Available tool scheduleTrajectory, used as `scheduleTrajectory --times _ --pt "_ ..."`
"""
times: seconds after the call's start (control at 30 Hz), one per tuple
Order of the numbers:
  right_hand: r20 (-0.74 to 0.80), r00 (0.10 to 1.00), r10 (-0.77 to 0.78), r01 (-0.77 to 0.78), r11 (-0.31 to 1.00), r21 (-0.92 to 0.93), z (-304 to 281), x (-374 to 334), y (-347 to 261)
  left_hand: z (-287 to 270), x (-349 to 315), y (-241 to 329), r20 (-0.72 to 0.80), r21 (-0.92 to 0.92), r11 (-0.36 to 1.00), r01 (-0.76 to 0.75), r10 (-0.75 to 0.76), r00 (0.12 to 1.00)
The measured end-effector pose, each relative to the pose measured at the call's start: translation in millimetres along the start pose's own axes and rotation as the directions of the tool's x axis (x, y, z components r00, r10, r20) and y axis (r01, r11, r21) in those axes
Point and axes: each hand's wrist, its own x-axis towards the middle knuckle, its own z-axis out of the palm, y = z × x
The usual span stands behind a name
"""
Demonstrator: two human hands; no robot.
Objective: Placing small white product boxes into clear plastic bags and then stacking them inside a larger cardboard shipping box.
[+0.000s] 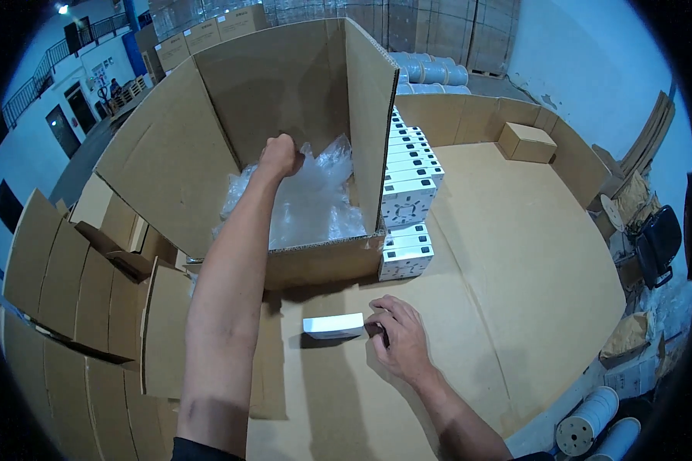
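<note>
My left hand (pixel 281 156) is closed in a fist above the inside of a large open carton (pixel 315 265). What its fingers hold, if anything, is hidden. Clear plastic wrap (pixel 311 192) lies bunched in the carton, just below and beside that hand. On the cardboard surface in front of the carton, a small white box (pixel 333 326) lies on its side. My right hand (pixel 398 338) rests at the box's right end, fingers bent and thumb apart, with a dark gap between them. Whether the fingertips touch the box is unclear.
Stacks of white printed boxes (pixel 407 200) stand against the carton's right side. A small brown box (pixel 527 143) sits at the far right, inside the surface's raised cardboard rim (pixel 469 119). Opened cartons (pixel 84 300) crowd the left; cable spools (pixel 588 421) are at lower right.
</note>
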Motion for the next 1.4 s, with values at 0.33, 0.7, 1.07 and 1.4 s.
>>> scheduleTrajectory --times 0.33,0.7,1.07,1.4 --pt "-0.040 0.999 -0.018 0.019 1.000 0.020 0 -5 3 -109 -10 22 -0.200 -0.204 0.977 -0.058 0.017 0.980" --pt "-0.149 0.988 0.048 -0.014 0.974 0.224 5 -11 13 -246 -157 90 -0.244 -0.787 0.579 -0.214 0.027 0.969" --pt "0.092 0.941 0.327 -0.257 0.505 0.824 -24 -28 3 -143 -362 92 0.093 -0.979 0.187 0.078 0.070 0.993" --pt "0.340 0.940 0.023 -0.329 0.321 0.888 -29 -32 -17 -38 -429 55 0.319 -0.919 0.251 0.303 0.022 0.948"
